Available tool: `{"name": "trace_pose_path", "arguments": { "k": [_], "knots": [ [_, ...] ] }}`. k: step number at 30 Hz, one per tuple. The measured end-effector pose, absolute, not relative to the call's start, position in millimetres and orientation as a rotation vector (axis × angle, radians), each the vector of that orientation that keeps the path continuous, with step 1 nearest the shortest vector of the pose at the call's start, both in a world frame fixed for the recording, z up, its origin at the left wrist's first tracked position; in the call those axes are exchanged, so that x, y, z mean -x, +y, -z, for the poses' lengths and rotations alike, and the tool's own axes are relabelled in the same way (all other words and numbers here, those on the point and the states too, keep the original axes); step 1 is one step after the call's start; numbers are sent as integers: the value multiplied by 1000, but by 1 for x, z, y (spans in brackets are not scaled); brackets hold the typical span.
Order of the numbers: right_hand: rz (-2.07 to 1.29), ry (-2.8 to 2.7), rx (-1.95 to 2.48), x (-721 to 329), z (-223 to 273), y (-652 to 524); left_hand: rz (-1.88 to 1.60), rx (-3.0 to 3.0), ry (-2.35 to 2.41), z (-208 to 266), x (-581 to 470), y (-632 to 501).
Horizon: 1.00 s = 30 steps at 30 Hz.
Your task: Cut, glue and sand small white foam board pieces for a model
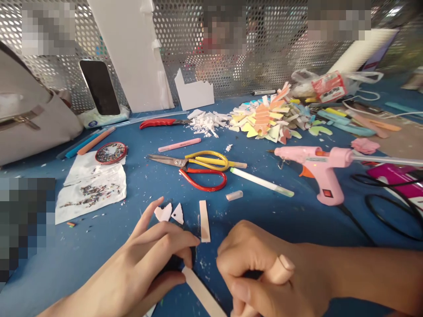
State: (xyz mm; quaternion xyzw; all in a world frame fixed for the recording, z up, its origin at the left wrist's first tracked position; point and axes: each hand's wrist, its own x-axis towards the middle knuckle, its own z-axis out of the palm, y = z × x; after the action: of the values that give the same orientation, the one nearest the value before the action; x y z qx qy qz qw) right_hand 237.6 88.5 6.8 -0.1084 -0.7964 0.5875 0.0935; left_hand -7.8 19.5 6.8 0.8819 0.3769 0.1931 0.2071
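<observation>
My left hand [155,259] is at the lower middle, pinching the end of a pale paper strip [203,293] between thumb and fingertips. Wrapped round a peach-coloured marker [283,267], my right hand [261,264] is closed at the lower right; the marker's tip is hidden. A second paper strip [204,222], peach-tinted, lies just beyond my left fingertips. Two small white paper scraps [164,212] rest by my raised left forefinger. A pale marker cap [234,195] lies ahead of my right hand.
Scissors [205,165], a white marker [262,181] and a pink pen [179,145] lie mid-table. To the right is a pink glue gun [324,165] with its cord. Behind are red-handled pliers [161,123] and a heap of coloured paper pieces [267,116]. A phone [99,88] stands back left.
</observation>
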Motion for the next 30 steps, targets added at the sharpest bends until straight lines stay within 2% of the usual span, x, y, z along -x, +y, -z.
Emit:
{"name": "trace_pose_path", "arguments": {
  "k": [5,10,15,19,30],
  "knots": [
    [-1683,-2363,343,-237,-7,90,-514,-2491,1055,-7,7,21],
    [-1787,-2337,240,-238,-7,93,-566,-2480,1105,-4,5,19],
    [-1761,-2274,396,-238,-6,92,-599,-2425,1156,-2,3,15],
    [-1827,-2301,225,-238,-6,93,-605,-2416,1164,-2,3,15],
    [-1830,-2227,423,-239,-5,90,-605,-2465,1153,-1,5,16]
  ]
}}
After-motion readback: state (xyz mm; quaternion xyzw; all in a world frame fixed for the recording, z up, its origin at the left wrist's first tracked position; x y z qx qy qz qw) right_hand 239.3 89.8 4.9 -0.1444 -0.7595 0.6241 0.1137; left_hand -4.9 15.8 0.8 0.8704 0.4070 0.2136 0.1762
